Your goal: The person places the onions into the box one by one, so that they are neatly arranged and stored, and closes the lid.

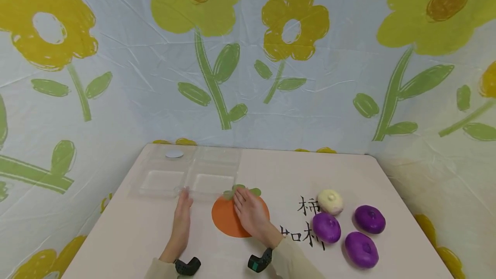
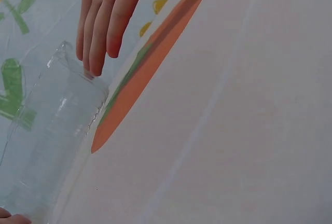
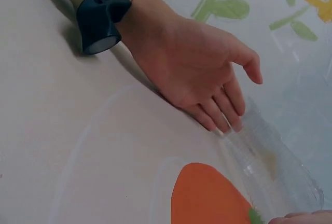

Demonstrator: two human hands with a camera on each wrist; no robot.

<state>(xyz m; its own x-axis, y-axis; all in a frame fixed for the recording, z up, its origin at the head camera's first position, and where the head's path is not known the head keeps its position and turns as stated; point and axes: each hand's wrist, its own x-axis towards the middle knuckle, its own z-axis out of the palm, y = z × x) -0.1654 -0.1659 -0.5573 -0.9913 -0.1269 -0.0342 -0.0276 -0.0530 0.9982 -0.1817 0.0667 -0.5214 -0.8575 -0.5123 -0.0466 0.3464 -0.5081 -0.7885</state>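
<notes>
A clear plastic clamshell box, opened flat, lies at the table's back left. My left hand stands on edge in front of it, fingers straight, fingertips right at its near rim. Over an orange persimmon picture is my right hand, fingers extended towards the box's near right corner. In the left wrist view, the right hand points down at the box's end. The right wrist view shows the left hand's palm, its fingertips by the box wall. Neither hand grips anything.
On the right of the pale table sit three squat purple vegetables and one cream-coloured vegetable. Black written characters are on the surface beside them. A flower-patterned sheet stands behind the table. An oval silvery patch shows on the box.
</notes>
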